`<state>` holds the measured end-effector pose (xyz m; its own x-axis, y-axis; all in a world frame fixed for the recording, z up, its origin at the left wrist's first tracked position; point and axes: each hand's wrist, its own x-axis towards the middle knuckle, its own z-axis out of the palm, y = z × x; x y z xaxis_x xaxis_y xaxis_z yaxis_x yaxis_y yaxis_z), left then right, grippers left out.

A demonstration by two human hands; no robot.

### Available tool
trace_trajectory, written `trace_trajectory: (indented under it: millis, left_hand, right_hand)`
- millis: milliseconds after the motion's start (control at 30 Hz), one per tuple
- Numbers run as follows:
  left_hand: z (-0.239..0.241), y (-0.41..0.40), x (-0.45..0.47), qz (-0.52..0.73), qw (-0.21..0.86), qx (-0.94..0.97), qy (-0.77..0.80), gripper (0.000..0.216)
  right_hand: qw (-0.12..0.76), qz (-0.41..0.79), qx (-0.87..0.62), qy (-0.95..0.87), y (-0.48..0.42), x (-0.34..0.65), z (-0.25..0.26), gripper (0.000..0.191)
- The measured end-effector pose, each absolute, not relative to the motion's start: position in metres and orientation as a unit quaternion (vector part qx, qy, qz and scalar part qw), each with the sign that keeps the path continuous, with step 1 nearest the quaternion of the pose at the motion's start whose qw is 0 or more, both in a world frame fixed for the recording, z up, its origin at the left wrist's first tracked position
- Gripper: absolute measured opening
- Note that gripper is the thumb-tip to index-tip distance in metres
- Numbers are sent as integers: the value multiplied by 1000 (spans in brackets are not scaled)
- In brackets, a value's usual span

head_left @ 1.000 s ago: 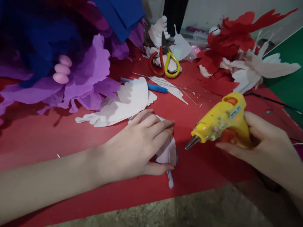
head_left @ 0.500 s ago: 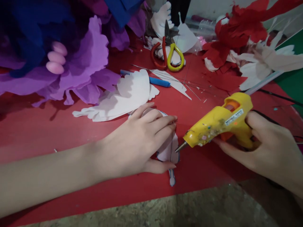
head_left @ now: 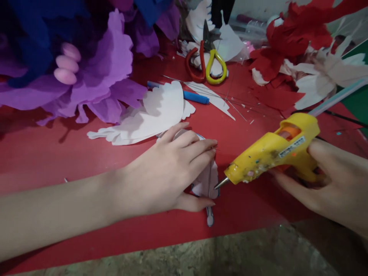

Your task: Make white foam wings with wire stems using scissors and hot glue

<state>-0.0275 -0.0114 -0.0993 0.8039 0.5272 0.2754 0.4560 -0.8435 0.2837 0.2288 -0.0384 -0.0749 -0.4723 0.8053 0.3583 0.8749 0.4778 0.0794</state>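
Observation:
My left hand point(head_left: 172, 166) lies over a pale paper butterfly-wing-like cutout point(head_left: 204, 186) with a blue outline, pressing it against the red surface. Its fingers are stretched out, with thumb and fingertips apart. A thin wire runs along the cutout, and a narrow round-ended tail point(head_left: 210, 219) sticks out below my thumb. My right hand point(head_left: 327, 176) grips a yellow hot glue gun point(head_left: 273, 149) by its handle. The metal nozzle points down and left, at the cutout's right edge; whether it touches cannot be told. A clear glue stick point(head_left: 336, 97) protrudes from the gun's back.
White scalloped paper pieces point(head_left: 163, 105) lie beyond my left hand, beside a blue pen point(head_left: 195, 97) and thin wires. Scissors point(head_left: 217, 69) with red and yellow handles lie behind. Purple paper petals point(head_left: 109, 73) fill the left, red paper petals point(head_left: 304, 27) the right.
The glue gun has shifted slightly right and its nozzle slightly down along the cutout's edge. My left hand keeps its place on the cutout. The view has moved a little.

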Motion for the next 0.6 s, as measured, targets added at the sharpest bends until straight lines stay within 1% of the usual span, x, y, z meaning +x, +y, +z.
trace_trajectory:
  millis: [300, 600]
  left_hand:
    - [-100, -11, -28, 182, 92, 946, 251, 58]
    - [-100, -11, -27, 181, 95, 946, 252, 53]
  right_hand:
    - [138, -116, -479, -859, -40, 227, -75, 29]
    - [128, -133, -491, -851, -40, 224, -77, 29]
